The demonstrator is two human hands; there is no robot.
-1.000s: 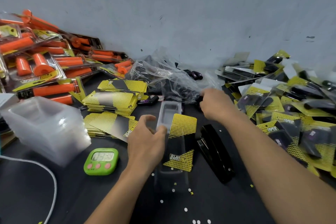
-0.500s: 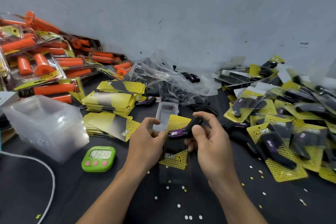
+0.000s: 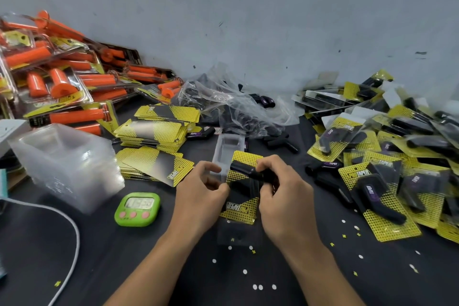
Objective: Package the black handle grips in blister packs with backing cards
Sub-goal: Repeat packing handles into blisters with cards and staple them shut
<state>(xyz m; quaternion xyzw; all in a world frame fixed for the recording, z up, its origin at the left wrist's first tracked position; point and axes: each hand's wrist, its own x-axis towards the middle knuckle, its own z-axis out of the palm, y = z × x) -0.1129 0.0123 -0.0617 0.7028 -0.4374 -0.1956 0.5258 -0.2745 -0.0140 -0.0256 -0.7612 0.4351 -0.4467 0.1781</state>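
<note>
- Black is the work surface [image 3: 37,256] in the head view, and it runs back to a grey wall.
- The right hand [image 3: 285,196] is clenched round a black tubular handle grip [image 3: 248,172], with fingers and thumb curled about it.
- It holds the grip just over the upper part of a yellow-and-black printed backing card [image 3: 242,207].
- The grip lies roughly crosswise, its free end pointing toward the left hand [image 3: 201,194].
- The left hand's fingers are curled, and its thumb and forefinger pinch the near left edge of a clear plastic blister pack [image 3: 227,150].
- This pack lies flat at the centre of the surface. The backing card sits over its near half, and its moulded pocket shows at the far half.
- Left of the hands stand a rounded green digital timer [image 3: 137,208] and a stack of nested clear blister trays [image 3: 67,164]. A white cable [image 3: 77,236] curves past them.
- Behind these lie stacks of spare yellow-and-black cards [image 3: 154,131], and further left a heap of packaged orange grips [image 3: 62,82].
- A crumpled clear plastic bag [image 3: 236,109] holding black grips lies by the wall, with a few loose black grips [image 3: 280,144] just in front of it.
- A pile of finished black-grip packs [image 3: 385,181] fills the right side.
- Small white paper dots [image 3: 258,287] are scattered on the near surface.
</note>
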